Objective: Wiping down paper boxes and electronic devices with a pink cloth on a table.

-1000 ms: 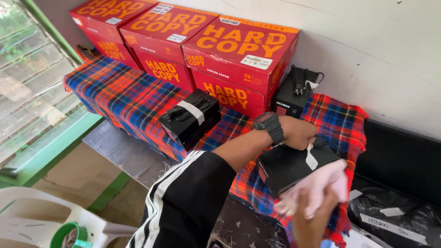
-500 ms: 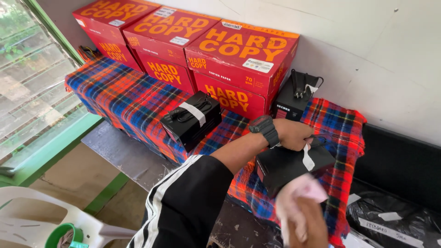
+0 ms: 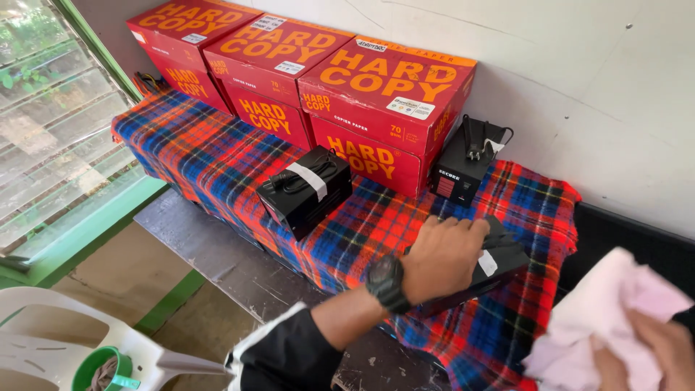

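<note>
Left hand [image 3: 445, 257] is clamped down over the top of the nearest black box [image 3: 474, 271], fingers curled across its upper face, a dark watch [image 3: 385, 284] on the wrist. The box sits tipped on the plaid cloth [image 3: 217, 156], its far end raised, near the right end of the surface [image 3: 239, 271]. A white label strip shows just past the fingertips.

Big change on the other side: the right hand [image 3: 648, 355] has come off the box. A second ago it was pressing the pink rag [image 3: 612, 318] against the box's front face; half a second ago it was sliding down and away; now it sits low at the right edge of view, well apart from the box, fingers bunched around the rag. So that wiping pass looks finished, and the left hand has stayed put, holding the box steady throughout. My read: the rag is being regathered or the box is about to be turned, though which one I can't say.

Further out, a second black box [image 3: 304, 192] with a white band rests untouched in the middle of the cloth. A third black unit [image 3: 463, 163] with a cord on top stands against the orange cartons [image 3: 376, 94] along the wall. Lower left, a white plastic chair [image 3: 65, 340].
</note>
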